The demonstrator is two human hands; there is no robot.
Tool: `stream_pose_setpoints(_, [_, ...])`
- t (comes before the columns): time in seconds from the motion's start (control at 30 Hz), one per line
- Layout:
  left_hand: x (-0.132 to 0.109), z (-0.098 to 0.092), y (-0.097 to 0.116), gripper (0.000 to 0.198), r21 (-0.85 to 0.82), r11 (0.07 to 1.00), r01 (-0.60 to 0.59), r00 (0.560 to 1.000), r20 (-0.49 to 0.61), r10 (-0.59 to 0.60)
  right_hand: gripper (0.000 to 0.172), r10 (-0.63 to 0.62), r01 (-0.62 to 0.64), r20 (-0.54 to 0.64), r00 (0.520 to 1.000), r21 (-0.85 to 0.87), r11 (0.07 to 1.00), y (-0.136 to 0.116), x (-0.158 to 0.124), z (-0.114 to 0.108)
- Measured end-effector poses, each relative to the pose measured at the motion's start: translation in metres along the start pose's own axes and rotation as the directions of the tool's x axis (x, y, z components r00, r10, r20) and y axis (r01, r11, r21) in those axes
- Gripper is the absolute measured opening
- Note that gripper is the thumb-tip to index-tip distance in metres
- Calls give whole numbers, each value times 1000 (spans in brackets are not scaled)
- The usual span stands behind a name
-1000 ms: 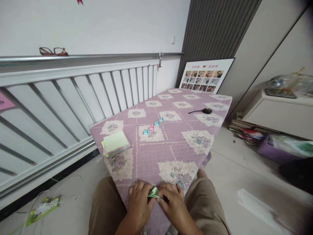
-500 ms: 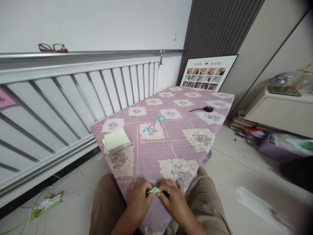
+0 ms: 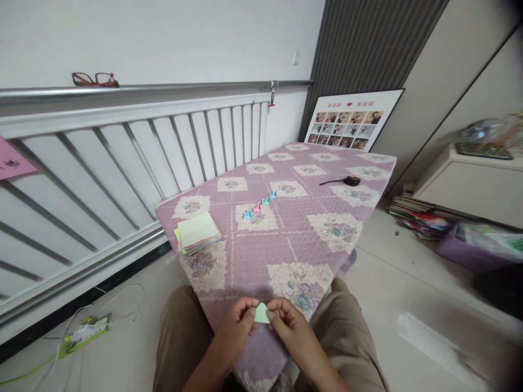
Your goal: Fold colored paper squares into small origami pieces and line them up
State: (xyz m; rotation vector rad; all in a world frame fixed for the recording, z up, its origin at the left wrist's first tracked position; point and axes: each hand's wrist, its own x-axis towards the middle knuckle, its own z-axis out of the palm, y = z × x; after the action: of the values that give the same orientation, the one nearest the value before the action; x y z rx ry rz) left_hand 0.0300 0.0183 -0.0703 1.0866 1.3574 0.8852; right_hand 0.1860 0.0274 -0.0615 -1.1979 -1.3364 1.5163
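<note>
Head view: sole view, looked forward and down over the lap.
Landmark: paper stack [image 3: 199,233], loose coloured sheets, lay near the left edge of the tabletop [image 3: 261,256].
Folded green paper [image 3: 261,313]: hung nearer the person than the paper stack and to its right, over the near edge of the tabletop, between the two hands.
Left hand [image 3: 236,326]: curled in, thumb and forefinger pinched on the paper's left edge.
Right hand [image 3: 288,322]: curled likewise, fingertips pinched on the paper's right edge.
Reason for the grip: probably held from both sides so that so small a piece stayed steady and its folds stayed shut; seemingly lifted clear of the cloth to let the fingers reach under it.
Folded pieces [image 3: 260,206]: short row, blue and pink, lay beyond the paper stack and to its right; likely set there in line to stay clear of the hands.
Black object [image 3: 347,181]: lay far to the right of the paper stack, well apart; kind not told.
Glasses [image 3: 96,79]: rested high above and left of the paper stack, on the metal rail [image 3: 183,87].
Photo board [image 3: 351,122]: leaned on the wall far beyond the paper stack, to the right.
</note>
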Motion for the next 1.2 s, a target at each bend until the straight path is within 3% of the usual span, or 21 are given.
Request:
stream_pose_setpoints(0.27, [-7,-3,6,30,113,987,-112,994,13,111,26,-67,63,-45,997,-81,995,5,0,2])
stream_pose_setpoints(0.47, [-3,-6,7,29,52,998,-26,998,-53,29,17,-182,170,-4,983,-344,924,-13,-9,2])
stream_pose_setpoints(0.6, [-5,-7,13,30,63,998,-19,998,-50,23,22,-219,220,52,974,-431,875,-22,-12,3])
stream_pose_setpoints(0.77, [-10,-9,15,39,65,997,-50,999,-14,51,19,-192,177,-6,981,-361,916,-22,-10,4])
stream_pose_setpoints(0.9, [-15,-10,17,35,35,990,-140,988,69,137,20,-133,125,-18,991,-237,963,-24,-9,6])
stream_pose_setpoints(1.2, [-20,-7,20,32,132,980,-148,988,-30,153,20,-123,124,17,992,-236,964,-24,-11,10])
